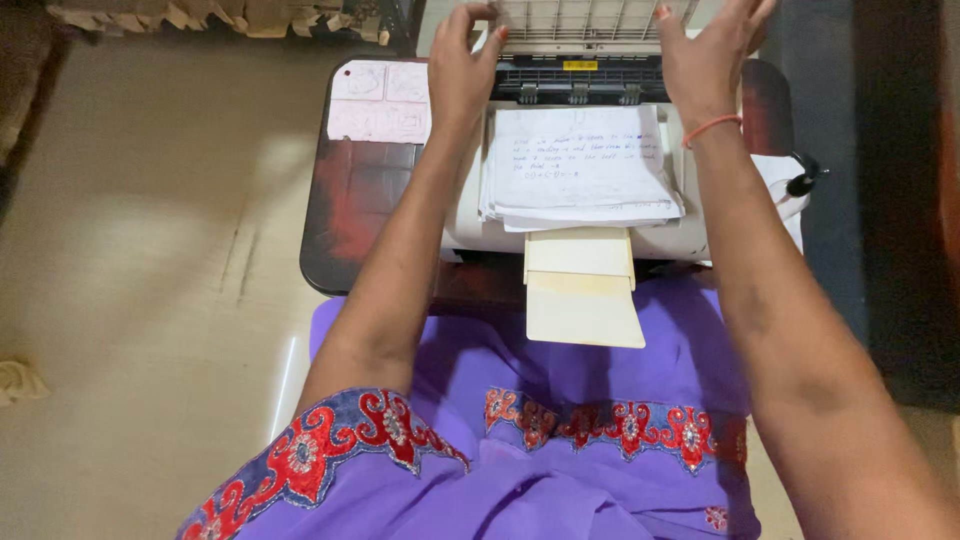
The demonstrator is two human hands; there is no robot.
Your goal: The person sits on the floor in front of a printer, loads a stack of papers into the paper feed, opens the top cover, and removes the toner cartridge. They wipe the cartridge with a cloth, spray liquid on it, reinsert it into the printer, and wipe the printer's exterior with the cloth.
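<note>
- Printer [660, 240]: the top of its raised rear tray [585, 18] is cut off by the upper frame edge; the body is largely covered by the paper stack [580, 165].
- Left hand [462, 70]: fingertips reach the frame top; contact with the tray cannot be resolved.
- Right hand [712, 50]: fingertips cut off by the top edge.
- Handwriting on the top sheet: too small to make out.
- Small dark table [355, 210]: its near edge is hidden behind the left forearm and the purple garment [520, 470].
- Black object [803, 180] at the printer's right: partly hidden, kind unclear.
</note>
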